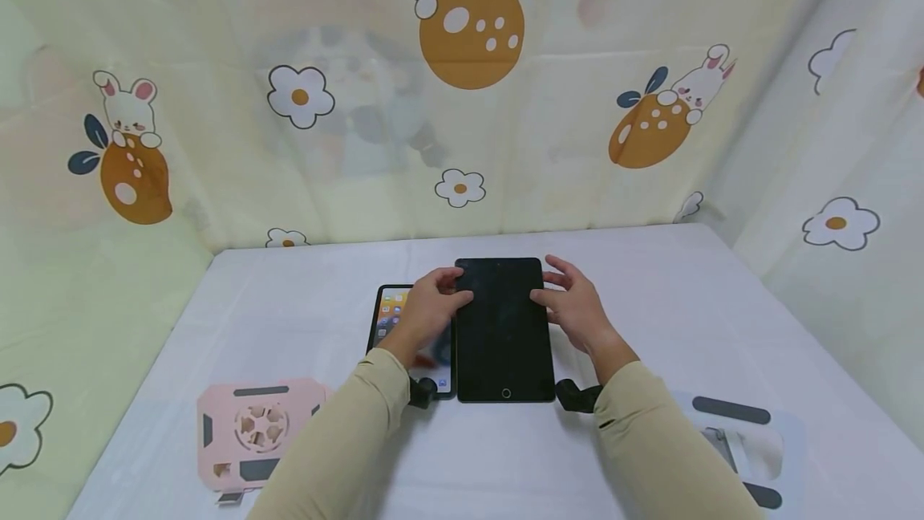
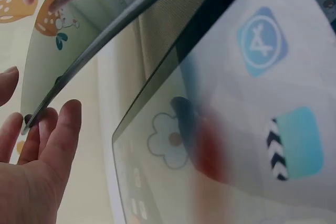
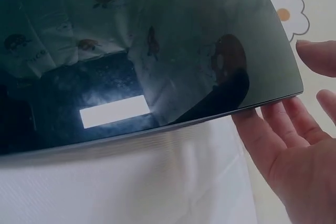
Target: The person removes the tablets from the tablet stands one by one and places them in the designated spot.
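Note:
A black tablet (image 1: 504,343) with a dark screen and a round home button is held raised at the table's middle. My left hand (image 1: 427,313) grips its upper left edge, thumb on the front. At the upper right edge is my right hand (image 1: 577,310), its thumb overlapping the edge in the head view. In the right wrist view its fingers (image 3: 270,137) lie under the rim and its thumb looks a little apart. A second tablet (image 1: 390,311) with a lit screen of app icons lies to the left, partly hidden by my left hand and forearm.
A pink stand (image 1: 216,416) with a round fan-like cutout lies at the front left, partly covered by my left sleeve. A pale blue stand (image 1: 790,440) with dark pads lies at the front right. A printed curtain (image 1: 361,199) encloses the white table (image 1: 289,303).

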### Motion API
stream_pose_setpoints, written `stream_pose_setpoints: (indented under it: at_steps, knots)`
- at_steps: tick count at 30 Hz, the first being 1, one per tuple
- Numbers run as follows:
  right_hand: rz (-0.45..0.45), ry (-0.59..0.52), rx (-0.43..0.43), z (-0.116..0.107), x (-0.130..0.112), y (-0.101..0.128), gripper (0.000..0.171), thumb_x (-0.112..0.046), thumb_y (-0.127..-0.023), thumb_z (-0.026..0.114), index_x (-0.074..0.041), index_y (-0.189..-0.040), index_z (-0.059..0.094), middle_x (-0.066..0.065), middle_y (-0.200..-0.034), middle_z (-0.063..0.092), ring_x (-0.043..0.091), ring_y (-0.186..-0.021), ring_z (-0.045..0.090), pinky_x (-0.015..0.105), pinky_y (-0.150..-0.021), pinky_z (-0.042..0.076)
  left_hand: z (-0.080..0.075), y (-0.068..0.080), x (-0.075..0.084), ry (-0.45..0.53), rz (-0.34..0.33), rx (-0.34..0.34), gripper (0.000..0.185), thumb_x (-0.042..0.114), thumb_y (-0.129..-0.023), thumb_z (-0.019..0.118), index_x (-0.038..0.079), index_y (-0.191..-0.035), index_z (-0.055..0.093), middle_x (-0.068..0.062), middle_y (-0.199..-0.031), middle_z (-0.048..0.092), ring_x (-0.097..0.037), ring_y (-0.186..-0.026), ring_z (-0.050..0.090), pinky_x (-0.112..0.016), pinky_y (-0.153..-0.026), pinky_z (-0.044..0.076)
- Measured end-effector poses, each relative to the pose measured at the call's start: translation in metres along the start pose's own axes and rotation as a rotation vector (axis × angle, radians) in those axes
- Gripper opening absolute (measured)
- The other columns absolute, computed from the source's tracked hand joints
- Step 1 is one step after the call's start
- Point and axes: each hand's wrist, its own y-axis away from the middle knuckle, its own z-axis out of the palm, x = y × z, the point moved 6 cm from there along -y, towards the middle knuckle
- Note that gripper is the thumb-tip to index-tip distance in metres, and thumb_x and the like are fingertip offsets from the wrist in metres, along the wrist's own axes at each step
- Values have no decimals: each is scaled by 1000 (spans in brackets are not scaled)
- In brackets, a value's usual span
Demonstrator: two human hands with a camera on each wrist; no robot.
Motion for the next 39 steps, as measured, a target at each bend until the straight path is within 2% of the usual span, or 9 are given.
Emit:
stream_pose_setpoints:
  at_steps: [3,9,16,25,39]
  knots:
    - [-8,5,0,0,0,2,71,-5,-97,61,-11,-159,26,22,-153,37,41,-124,53,54,-101,45,0,2,2,-8,4,-12,44,19,-94,72,14,-136,60,-6,-126,60,-25,-112,56,-39,-97,50]
    - [-16,5,-1,0,6,4,70,-5,-97,61,-8,-158,26,20,-156,35,38,-131,49,52,-107,39,1,6,4,-37,7,-49,47,22,-94,72,16,-139,58,-8,-135,58,-26,-116,55,-43,-102,46]
    - [-18,47,19,1,13,7,70,-7,-95,63,-6,-156,29,25,-150,37,40,-131,48,51,-109,37,2,9,2,-42,-5,-38,56,22,-93,73,21,-144,52,-7,-145,51,-27,-124,53,-47,-101,47]
    - [14,47,19,3,16,10,68,-11,-97,64,-5,-156,30,25,-150,39,39,-136,42,53,-111,33,6,7,-5,-38,24,-45,56,21,-92,73,19,-144,51,-11,-147,49,-30,-133,46,-50,-105,42]
    - [50,12,25,2,27,9,66,-8,-96,63,-2,-154,31,27,-149,40,40,-135,42,52,-112,32,12,4,-13,19,-8,-82,56,20,-93,73,16,-144,51,-14,-151,44,-31,-139,41,-49,-110,37]
